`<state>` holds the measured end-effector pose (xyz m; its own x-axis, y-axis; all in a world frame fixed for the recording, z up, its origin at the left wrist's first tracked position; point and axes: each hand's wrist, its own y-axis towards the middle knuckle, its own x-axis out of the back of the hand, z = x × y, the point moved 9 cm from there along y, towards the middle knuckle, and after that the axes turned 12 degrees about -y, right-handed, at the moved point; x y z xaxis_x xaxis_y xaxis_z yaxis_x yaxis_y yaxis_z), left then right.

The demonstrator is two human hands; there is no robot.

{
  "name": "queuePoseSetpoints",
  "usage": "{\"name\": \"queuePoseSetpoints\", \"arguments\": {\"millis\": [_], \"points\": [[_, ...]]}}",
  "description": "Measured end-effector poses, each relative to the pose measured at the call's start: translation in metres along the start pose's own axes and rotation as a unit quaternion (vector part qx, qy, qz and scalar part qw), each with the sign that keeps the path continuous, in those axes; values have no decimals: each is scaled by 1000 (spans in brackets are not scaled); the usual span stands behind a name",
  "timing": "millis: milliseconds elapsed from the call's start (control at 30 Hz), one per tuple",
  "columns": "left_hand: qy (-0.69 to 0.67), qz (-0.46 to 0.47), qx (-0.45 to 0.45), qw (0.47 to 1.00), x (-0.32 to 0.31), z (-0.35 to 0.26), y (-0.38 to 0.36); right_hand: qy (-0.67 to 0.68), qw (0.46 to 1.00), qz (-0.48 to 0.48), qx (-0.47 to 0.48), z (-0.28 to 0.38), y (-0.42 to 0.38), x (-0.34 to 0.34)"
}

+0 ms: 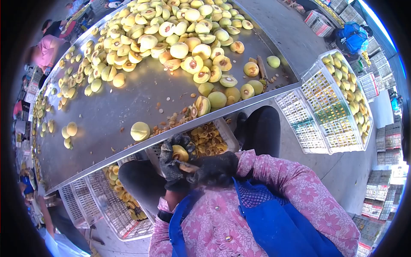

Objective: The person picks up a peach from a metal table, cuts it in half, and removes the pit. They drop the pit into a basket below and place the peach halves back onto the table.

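Note:
My left hand [171, 160], in a dark, soiled glove, curls its fingers around a yellow peach [180, 153] in front of my chest. Close beside it, my right hand [216, 168], also dark-gloved, is closed on a tool with a brownish, wood-like handle [187, 167]. The tool's working end is hidden, so I cannot tell its kind. Both hands are over my lap, just below the edge of the metal table [128, 103]. Under and behind them stands a crate of pitted peach halves [209, 139]. One whole-looking peach [140, 131] rests near the table edge.
A large pile of cut peaches [171, 34] covers the table's far side, with loose pits [173, 122] near its front edge. A white crate full of peaches [338, 98] stands at right, another crate [115, 214] at lower left. Other people [49, 49] work around the table.

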<state>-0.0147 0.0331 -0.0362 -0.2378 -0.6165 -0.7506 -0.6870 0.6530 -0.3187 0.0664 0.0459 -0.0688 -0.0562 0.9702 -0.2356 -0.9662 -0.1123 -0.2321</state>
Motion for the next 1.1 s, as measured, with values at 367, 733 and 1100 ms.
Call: {"name": "queuePoseSetpoints", "arguments": {"millis": [367,733,1100], "points": [[100,-9,-253,962,44,-187,-16,-568,803,121,-134,-22,-22,3],[469,172,-106,860,-65,-106,68,-289,949,-25,-122,-62,-40,25],[554,330,115,755,-107,59,118,-522,822,-182,136,39,-100,49]]}}
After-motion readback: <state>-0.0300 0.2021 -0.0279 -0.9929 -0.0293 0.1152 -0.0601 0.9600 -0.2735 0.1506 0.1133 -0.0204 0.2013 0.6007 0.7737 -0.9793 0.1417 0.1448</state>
